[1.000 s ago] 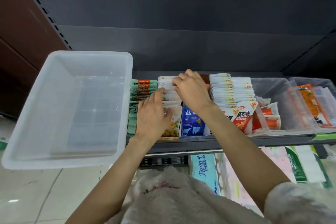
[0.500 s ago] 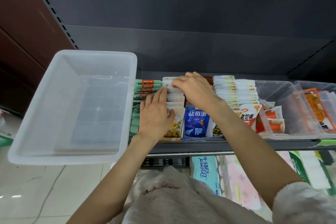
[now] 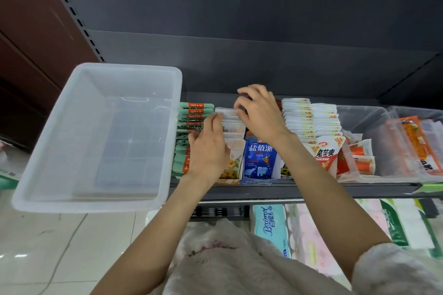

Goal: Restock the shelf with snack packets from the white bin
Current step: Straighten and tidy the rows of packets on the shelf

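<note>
White bin left of both relaxed, open-fingered hands, left and right, on cream packets.

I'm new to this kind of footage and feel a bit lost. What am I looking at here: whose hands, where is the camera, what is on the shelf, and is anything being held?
There is no machine here. A person wears a wide-angle camera on the head, so you look forward and down along their own two arms at a shop shelf. The left hand lies with straight fingers against a row of white snack packets. The right hand reaches over the back of that row with fingers curled; whether it pinches a packet is hidden. Beside the row stand green packets, a blue packet and white-and-red packets. The white bin at the left looks empty. Tissue packs sit on the shelf below.
</note>
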Motion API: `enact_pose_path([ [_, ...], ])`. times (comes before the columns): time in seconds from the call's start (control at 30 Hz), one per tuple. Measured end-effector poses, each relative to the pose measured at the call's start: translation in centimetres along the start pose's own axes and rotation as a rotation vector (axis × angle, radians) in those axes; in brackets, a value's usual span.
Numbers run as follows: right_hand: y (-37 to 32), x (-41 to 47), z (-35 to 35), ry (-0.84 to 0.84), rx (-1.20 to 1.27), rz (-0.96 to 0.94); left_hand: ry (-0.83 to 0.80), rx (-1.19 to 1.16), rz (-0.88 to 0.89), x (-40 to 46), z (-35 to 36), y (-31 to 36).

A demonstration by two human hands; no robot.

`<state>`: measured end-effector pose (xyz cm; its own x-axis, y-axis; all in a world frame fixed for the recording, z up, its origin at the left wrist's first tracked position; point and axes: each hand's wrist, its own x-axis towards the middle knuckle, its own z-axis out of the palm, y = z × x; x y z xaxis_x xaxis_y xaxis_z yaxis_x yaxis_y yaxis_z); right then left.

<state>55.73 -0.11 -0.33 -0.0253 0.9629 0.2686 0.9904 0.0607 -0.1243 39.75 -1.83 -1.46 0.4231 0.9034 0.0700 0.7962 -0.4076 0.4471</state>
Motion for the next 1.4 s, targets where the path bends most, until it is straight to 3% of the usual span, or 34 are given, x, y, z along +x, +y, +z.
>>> enact_pose_path([
  [0.17,-0.6,1.6,-1.0,-0.154,0.014,-0.13,0.138,0.092,0.016,-0.4,0.5,-0.7],
  [0.33,-0.1,3.9,-1.2,-0.253,-0.044,-0.126,0.316,0.11,0.013,-2.8,0.0,-2.3],
  [0.63,-0.3,4.4,-1.8,-0.35,-0.039,-0.166,0.211,0.258,0.042,-2.9,0.4,-1.5],
  [0.93,-0.5,4.5,-1.4,-0.266,-0.128,-0.168,0.251,0.186,0.021,-2.0,0.4,-1.6],
  [1.1,0.0,2.7,-2.7,-0.147,0.081,-0.094,0.25,0.122,0.178,-1.8,0.8,-1.0],
  [1.17,-0.4,0.2,-3.8,-0.013,0.303,0.069,0.238,0.02,0.22,-1.7,0.7,-0.6],
  [1.27,-2.4,-5.0,-4.3,0.114,0.656,0.358,0.261,-0.349,0.076,-2.4,0.2,0.1],
  [1.4,-5.5,-9.5,-1.6,0.059,0.774,0.539,0.3,-0.754,-0.152,-4.1,0.0,0.5],
])
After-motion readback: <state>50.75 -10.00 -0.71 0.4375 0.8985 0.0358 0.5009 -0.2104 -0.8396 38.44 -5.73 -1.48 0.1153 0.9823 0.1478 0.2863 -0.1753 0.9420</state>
